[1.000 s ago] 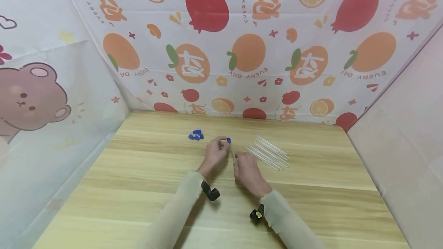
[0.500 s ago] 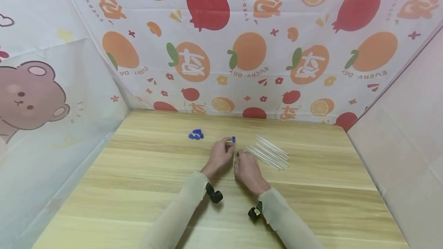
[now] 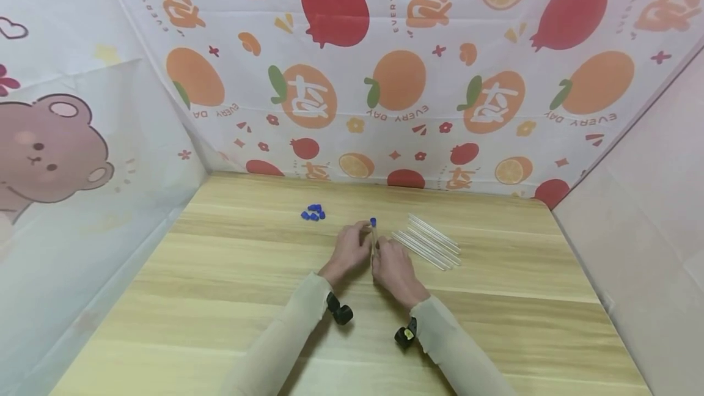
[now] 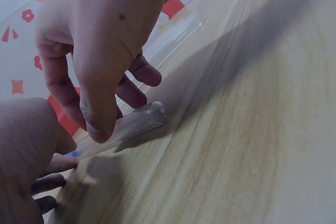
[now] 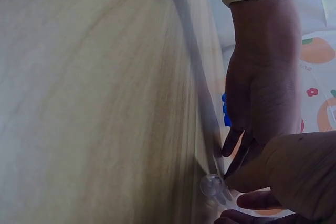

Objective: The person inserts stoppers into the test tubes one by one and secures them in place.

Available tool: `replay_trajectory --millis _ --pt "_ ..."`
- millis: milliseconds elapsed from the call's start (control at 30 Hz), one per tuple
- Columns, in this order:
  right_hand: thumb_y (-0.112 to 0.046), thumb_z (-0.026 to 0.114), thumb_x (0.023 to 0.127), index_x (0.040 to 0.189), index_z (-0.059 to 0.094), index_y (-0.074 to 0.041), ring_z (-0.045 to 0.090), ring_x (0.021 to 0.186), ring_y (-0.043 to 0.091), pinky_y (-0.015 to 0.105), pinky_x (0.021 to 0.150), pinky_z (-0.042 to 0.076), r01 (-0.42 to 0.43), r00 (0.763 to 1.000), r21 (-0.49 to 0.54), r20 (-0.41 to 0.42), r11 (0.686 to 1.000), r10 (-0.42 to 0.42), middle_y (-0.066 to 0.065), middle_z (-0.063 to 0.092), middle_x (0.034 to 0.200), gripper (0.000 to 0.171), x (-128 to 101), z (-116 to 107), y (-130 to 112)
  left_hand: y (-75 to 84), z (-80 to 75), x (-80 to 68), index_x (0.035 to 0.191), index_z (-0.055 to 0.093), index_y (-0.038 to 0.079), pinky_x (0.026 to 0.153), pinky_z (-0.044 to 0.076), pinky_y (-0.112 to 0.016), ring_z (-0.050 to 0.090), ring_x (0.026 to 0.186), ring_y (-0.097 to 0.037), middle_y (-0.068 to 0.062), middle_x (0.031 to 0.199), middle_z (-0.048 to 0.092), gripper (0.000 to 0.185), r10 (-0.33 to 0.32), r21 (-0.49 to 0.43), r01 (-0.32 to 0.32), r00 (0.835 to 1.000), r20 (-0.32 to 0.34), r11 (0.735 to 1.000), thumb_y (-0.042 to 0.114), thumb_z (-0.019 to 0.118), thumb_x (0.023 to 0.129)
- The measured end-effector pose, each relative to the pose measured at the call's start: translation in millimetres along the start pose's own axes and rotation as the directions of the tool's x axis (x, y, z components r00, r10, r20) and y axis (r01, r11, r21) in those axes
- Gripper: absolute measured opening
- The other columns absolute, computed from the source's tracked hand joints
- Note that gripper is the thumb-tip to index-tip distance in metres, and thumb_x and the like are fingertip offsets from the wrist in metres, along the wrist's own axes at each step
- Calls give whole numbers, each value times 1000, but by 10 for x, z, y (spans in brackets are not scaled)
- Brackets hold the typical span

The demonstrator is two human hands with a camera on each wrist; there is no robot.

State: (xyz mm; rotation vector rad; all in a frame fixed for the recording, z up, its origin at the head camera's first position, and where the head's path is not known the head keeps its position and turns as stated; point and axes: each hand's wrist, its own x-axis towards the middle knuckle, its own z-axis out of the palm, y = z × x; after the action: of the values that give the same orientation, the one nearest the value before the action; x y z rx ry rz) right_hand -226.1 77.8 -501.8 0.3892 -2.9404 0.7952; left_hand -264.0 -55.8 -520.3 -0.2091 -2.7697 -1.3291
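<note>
My right hand [image 3: 395, 267] grips a clear test tube [image 4: 134, 127] between thumb and fingers, its rounded end toward me. On the tube's far end sits a blue cap [image 3: 373, 221]. At this capped end is my left hand [image 3: 352, 248]; in the left wrist view, its thumb and index fingertip lie on either side of the blue cap, while the other fingers stay loosely extended. The right wrist view has the rounded tube end [image 5: 211, 185] just above the tabletop, with most of the tube hidden behind fingers.
Several more blue caps [image 3: 314, 216] lie in a small group left of the hands. Several clear tubes [image 3: 429, 243] lie side by side to the right. The wooden table [image 3: 192, 298] meets a fruit-print backdrop [image 3: 341, 78] at its far edge.
The left hand and the capped tube end have swung slightly right, and the tube now points more straight away from me. The right hand keeps its grip nearly in place.
</note>
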Motion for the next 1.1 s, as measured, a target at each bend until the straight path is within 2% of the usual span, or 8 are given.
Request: replay_trajectory --millis 133,333,700,900,1100 --pt "-6 67 90 106 67 -2 64 83 26 38 68 58 -13 1000 -35 19 999 14 12 68 92 17 -2 -22 -11 -16 -5 6 137 57 -1 116 42 -53 58 129 -40 -20 129 70 42 -4 -28 4 1000 7 1000 5 59 96" --pt "-13 68 91 107 66 -4 60 77 23 38 64 54 -10 1000 -76 18 997 11 8 63 89 18 5 -52 -1 -24 -22 3 137 57 -2 117 42 -53 58 129 -39 -20 129 70 43 2 -46 -1 1000 12 999 4 59 94" --pt "-14 67 92 122 66 -5 67 91 30 42 76 60 -47 999 -91 19 995 49 14 68 112 31 46 -167 23 -3 -64 -1 138 56 2 115 44 -52 58 126 -36 -17 130 69 44 -34 -34 36 999 40 999 6 62 95" --pt "-16 68 92 121 66 -7 66 89 29 42 74 60 -47 999 -112 5 993 48 13 68 110 31 68 -268 46 15 -74 -5 138 56 2 116 44 -51 57 127 -36 -18 131 68 44 -48 -42 50 998 44 998 5 61 95" --pt "-20 71 91 118 67 -8 67 88 28 41 73 59 -34 998 -112 -46 993 29 12 70 107 29 93 -370 86 12 -100 -2 136 57 1 108 50 -51 60 120 -35 -18 128 68 42 -26 -26 27 999 42 999 3 62 94"
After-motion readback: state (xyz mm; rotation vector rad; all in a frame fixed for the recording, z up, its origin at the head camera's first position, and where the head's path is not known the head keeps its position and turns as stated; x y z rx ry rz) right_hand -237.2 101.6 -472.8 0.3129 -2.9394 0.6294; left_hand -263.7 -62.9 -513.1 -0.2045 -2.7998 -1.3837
